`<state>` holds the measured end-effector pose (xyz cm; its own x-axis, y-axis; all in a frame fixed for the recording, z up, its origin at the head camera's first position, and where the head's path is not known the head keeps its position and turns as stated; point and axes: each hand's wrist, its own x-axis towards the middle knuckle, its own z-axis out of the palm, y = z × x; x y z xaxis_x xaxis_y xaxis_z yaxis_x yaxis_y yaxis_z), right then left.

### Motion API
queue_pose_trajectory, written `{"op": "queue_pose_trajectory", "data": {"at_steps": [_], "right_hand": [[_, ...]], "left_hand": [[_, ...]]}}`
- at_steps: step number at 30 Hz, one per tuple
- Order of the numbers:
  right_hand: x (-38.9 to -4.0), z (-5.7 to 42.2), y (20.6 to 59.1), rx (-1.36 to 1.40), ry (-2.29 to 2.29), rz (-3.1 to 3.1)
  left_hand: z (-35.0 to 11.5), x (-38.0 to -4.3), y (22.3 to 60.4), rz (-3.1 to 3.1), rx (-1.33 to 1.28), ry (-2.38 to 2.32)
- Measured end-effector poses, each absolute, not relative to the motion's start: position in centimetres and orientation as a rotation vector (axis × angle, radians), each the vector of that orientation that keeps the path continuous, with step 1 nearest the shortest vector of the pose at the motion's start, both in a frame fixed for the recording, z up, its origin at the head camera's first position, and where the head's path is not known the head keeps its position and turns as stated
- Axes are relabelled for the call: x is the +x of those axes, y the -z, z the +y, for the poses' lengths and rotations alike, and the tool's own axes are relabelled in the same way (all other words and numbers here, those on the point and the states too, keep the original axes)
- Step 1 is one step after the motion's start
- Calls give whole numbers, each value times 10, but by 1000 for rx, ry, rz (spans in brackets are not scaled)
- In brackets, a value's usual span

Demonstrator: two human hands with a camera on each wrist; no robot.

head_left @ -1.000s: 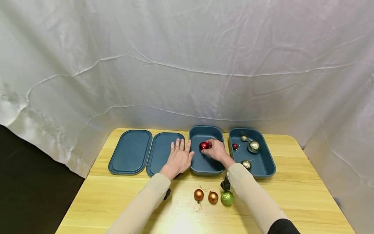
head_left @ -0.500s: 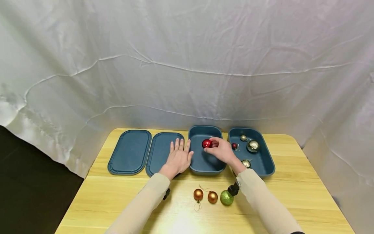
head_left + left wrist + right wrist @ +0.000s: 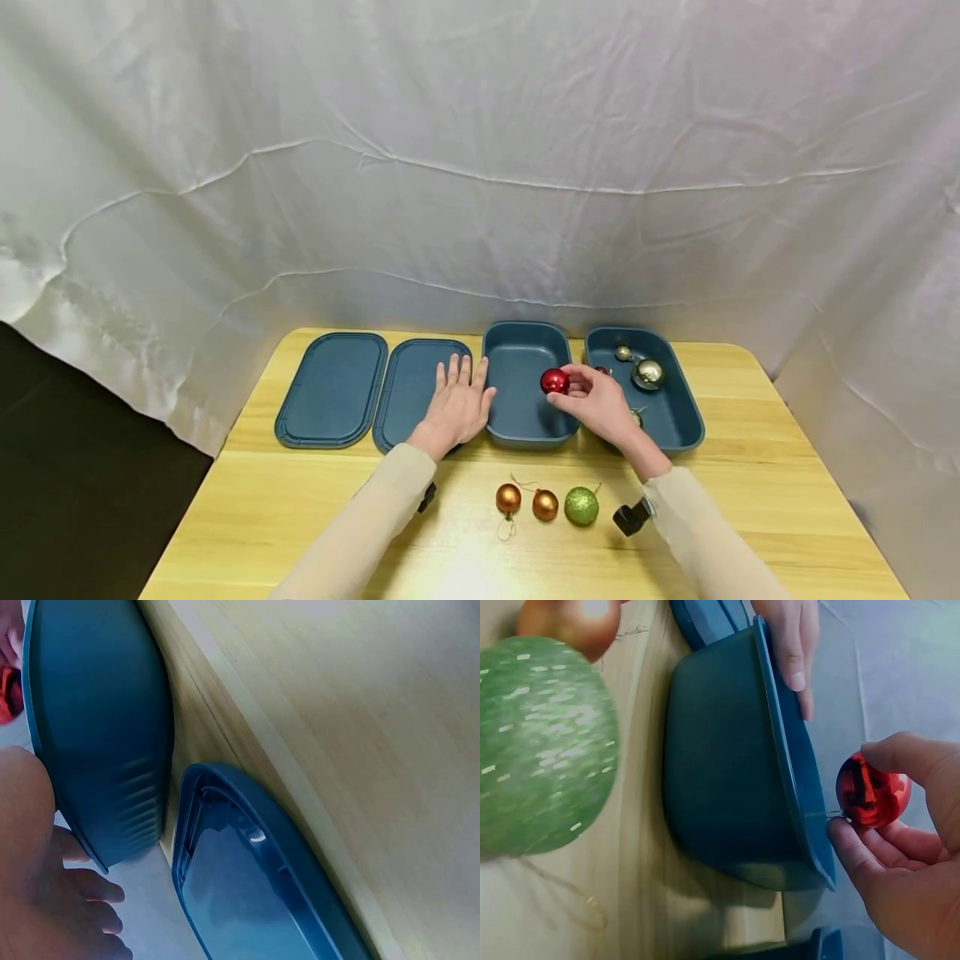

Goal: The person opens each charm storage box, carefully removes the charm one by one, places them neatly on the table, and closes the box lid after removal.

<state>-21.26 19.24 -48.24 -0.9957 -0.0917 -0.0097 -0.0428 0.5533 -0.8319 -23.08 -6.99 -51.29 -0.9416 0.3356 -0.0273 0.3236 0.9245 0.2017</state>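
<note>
My right hand (image 3: pixel 600 404) pinches a shiny red Christmas ball (image 3: pixel 555 381) between thumb and fingers, over the right side of the left-hand blue bin (image 3: pixel 528 425). In the right wrist view, the red ball's thin hanger loop points toward that bin's rim. My left hand (image 3: pixel 456 408) lies with fingers spread and straight at the bin's left rim, above a blue lid (image 3: pixel 408 392). In the right-hand blue bin (image 3: pixel 686 417) are a large silver-gold ball (image 3: pixel 648 374) and a small gold one (image 3: pixel 623 353); my right hand partly hides a small red ball (image 3: pixel 602 370) and another gold one.
Two copper-orange balls (image 3: pixel 508 498) and a glittery green ball (image 3: pixel 581 506) lie on the wooden table (image 3: pixel 765 500) in front of the bins. A second blue lid (image 3: pixel 332 390) lies at the far left. A pale curtain (image 3: pixel 480 208) hangs behind the table.
My right hand has lifted the red ball from inside the left-hand bin and carried it rightward toward the bin's right rim. The left hand stays in place.
</note>
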Motion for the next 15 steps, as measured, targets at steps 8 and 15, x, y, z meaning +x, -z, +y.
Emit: {"op": "queue_pose_trajectory", "data": {"at_steps": [8,15], "right_hand": [[-185,211,478,-97,1465,2749],[-163,227,477,-121,1545,2736]], "left_hand": [[-70,-232,514,3020,511,-292],[-69,-232,514,3012,510,-289]]}}
